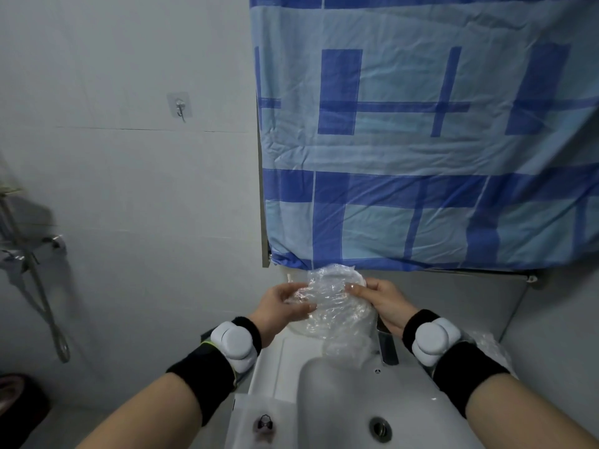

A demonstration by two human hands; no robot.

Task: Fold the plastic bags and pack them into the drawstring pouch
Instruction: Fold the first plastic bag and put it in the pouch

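A blue checked curtain [421, 140] hangs across the upper right above a white washbasin [324, 400] with a metal drain [380, 428] and a dark tap [388, 348], while a clear adhesive hook [180, 106] sticks to the grey wall [113, 189] and a shower hose [42, 296] hangs at far left

You have one view only, from the camera on your head, so nothing is shared with a second view. It looks forward and steeply down over your forearms at the white sink [327, 413], which fills the bottom edge close beneath you. Straight ahead it faces the blue checked curtain [421, 140] and the grey wall [129, 189] to its left. The wide lens bends the edges, so the dim far-left fittings are probably shower parts.
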